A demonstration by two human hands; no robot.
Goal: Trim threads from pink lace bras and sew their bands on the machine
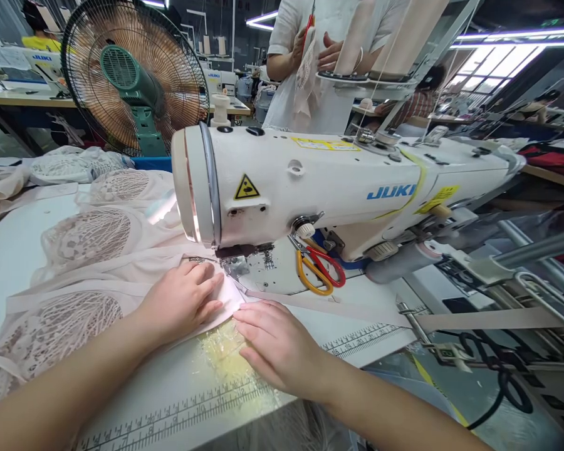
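White worktable [23, 244]: my left hand [181, 302] lies spread on the pink fabric [122, 275], right hand [275, 344] flat beside it (fingertips near the presser foot [230, 266]); a slip could bring them under the needle.

Two hands lie flat on pale fabric at lower centre: the left hand [181, 300] and the right hand [275, 343]. One white sewing machine [338, 181] fills the middle. One fan [134, 78] stands upper left. One pair of scissors [320, 268] lies beneath the machine. Two thread cones [357, 37] stand top centre. One other person [310, 62] stands behind.
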